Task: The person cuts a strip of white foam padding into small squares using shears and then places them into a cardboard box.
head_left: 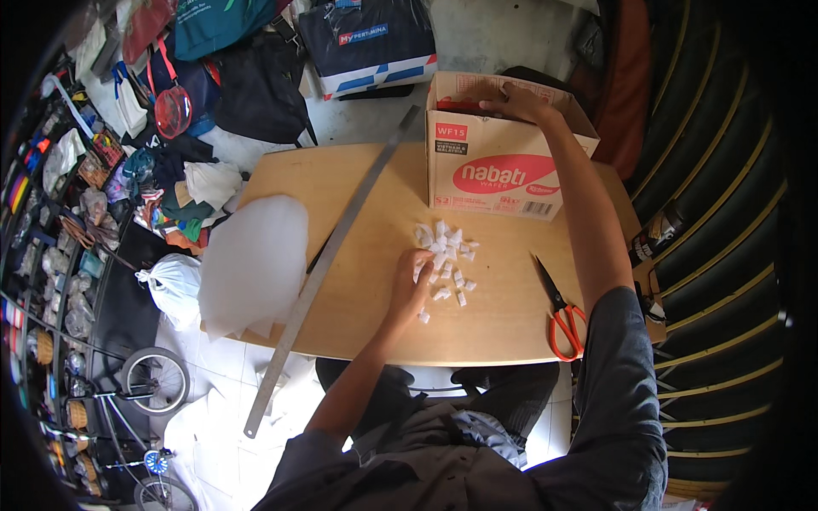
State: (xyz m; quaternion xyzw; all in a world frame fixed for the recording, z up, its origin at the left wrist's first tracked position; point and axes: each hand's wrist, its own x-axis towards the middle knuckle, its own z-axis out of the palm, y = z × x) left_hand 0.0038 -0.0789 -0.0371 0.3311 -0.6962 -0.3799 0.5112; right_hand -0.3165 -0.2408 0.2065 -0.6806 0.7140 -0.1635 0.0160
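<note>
Small white packets [446, 247] lie in a loose pile in the middle of the wooden table [366, 324]. At the pile's left edge my left hand [412, 283] has its fingers curled in, with white showing between them; it seems to grip one or more packets. Behind the pile, at the back right, stands an open cardboard box [486, 162] with red print. My right hand [521, 104] is over the box's opening, fingers stretched out and apart. Something red shows inside the box below them; the rest of the contents is hidden.
A long metal ruler [341, 230] crosses the table's left side and overhangs its front edge. Left of it lies a stack of translucent white sheets [256, 264]. Orange-handled scissors [562, 319] rest at the right. A dark can [658, 234] stands by the right edge.
</note>
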